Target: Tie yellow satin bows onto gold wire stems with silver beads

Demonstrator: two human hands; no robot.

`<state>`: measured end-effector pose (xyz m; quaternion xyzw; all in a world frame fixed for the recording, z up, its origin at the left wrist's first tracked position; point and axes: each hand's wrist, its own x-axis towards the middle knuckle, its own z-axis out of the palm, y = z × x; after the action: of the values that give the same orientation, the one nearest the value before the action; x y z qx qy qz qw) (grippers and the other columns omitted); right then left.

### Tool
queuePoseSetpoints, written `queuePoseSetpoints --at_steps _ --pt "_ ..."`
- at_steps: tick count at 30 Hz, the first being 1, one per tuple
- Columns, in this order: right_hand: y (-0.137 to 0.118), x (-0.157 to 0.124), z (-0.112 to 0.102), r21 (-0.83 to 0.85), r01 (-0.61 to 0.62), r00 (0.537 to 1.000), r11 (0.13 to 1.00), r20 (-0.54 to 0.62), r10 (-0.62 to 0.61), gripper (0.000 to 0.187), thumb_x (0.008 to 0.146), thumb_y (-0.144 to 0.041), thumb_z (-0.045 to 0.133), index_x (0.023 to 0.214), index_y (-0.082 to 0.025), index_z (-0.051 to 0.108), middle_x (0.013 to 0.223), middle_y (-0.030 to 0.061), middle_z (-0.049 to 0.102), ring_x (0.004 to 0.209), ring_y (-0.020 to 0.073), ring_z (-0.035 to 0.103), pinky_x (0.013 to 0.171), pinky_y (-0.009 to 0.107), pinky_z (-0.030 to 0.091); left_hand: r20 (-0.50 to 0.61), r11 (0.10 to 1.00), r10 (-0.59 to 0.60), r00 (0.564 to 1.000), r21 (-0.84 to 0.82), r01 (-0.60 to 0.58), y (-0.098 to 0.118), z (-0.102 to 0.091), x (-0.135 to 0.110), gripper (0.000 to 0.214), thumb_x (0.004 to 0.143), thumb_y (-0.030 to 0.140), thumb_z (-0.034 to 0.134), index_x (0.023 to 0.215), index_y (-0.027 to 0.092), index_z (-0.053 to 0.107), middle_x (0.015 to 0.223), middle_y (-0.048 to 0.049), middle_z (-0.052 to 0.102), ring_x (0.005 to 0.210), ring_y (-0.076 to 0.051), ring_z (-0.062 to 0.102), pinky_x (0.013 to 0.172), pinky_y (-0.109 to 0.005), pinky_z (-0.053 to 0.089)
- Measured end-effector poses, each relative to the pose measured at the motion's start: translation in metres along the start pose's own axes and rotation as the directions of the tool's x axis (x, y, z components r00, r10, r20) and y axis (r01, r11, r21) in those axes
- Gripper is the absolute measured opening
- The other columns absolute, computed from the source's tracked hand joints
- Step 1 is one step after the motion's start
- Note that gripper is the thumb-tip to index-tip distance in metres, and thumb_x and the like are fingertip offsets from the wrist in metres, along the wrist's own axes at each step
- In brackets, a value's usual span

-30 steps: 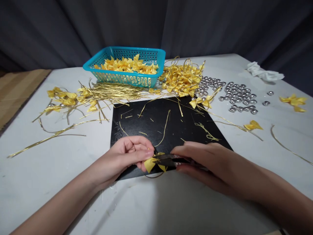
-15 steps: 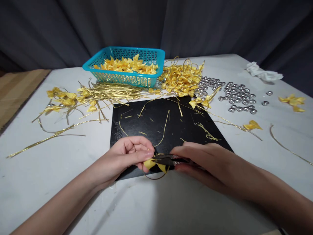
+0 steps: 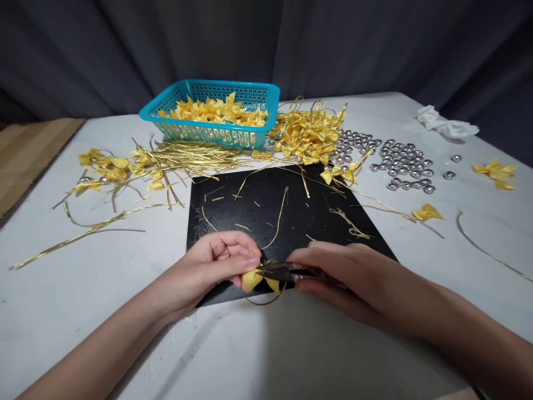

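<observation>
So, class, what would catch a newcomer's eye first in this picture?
The teal plastic basket of yellow ribbon bows at the back stands out. At the near edge of the black square mat, the left hand pinches one small yellow bow while the right hand holds a dark tool to it. Silver beads glitter to the right.

Small yellow satin bow, 2 flat pointed wings splayed either side of a pinched centre, held just above the near edge of the black mat and pinched at its left wing by the left hand. Thin gold cord tied at the bow's centre, hanging below it in 1 shallow loop over the mat edge. Dark metal snips sit roughly level in the right hand, tips pointing left and meeting the bow's knot; blade gap too small to tell.
</observation>
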<state>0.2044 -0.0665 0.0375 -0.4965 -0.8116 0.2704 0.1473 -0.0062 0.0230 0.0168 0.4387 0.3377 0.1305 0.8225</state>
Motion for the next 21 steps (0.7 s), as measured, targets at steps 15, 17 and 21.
queuePoseSetpoints --at_steps 15,17,21 --pt "0.0006 0.0042 0.003 0.094 0.001 1.0 0.996 -0.017 0.0 0.023 0.093 -0.028 0.04 0.103 -0.015 0.056 0.078 0.0031 0.062 0.058 0.0104 0.056 0.052 0.02 0.039 -0.007 0.999 0.022 1.0 -0.043 -0.022 -0.002 0.0015 -0.001 0.016 0.067 0.024 0.077 0.068 0.013 0.065 0.059 0.0006 0.063 0.051 -0.005 0.053 0.048 -0.011 0.041" --pt "0.0009 0.0038 0.0034 0.093 0.009 1.0 0.996 -0.026 -0.006 0.023 0.093 -0.029 0.04 0.103 -0.015 0.056 0.078 0.0031 0.062 0.057 0.0103 0.055 0.051 0.02 0.038 0.003 0.998 0.026 1.0 -0.053 -0.026 -0.0025 0.0006 -0.0014 0.014 0.067 0.023 0.076 0.067 0.014 0.066 0.06 0.0006 0.064 0.053 -0.006 0.054 0.05 -0.011 0.041" --pt "0.0009 0.0041 0.0039 0.093 -0.005 1.0 0.996 -0.023 0.007 0.022 0.094 -0.028 0.04 0.104 -0.016 0.056 0.079 0.0028 0.062 0.059 0.0103 0.056 0.052 0.02 0.039 0.023 0.997 0.024 0.999 -0.073 -0.022 -0.0027 -0.0015 -0.0015 0.013 0.065 0.022 0.077 0.067 0.015 0.067 0.06 0.0012 0.064 0.054 -0.005 0.054 0.052 -0.011 0.041"
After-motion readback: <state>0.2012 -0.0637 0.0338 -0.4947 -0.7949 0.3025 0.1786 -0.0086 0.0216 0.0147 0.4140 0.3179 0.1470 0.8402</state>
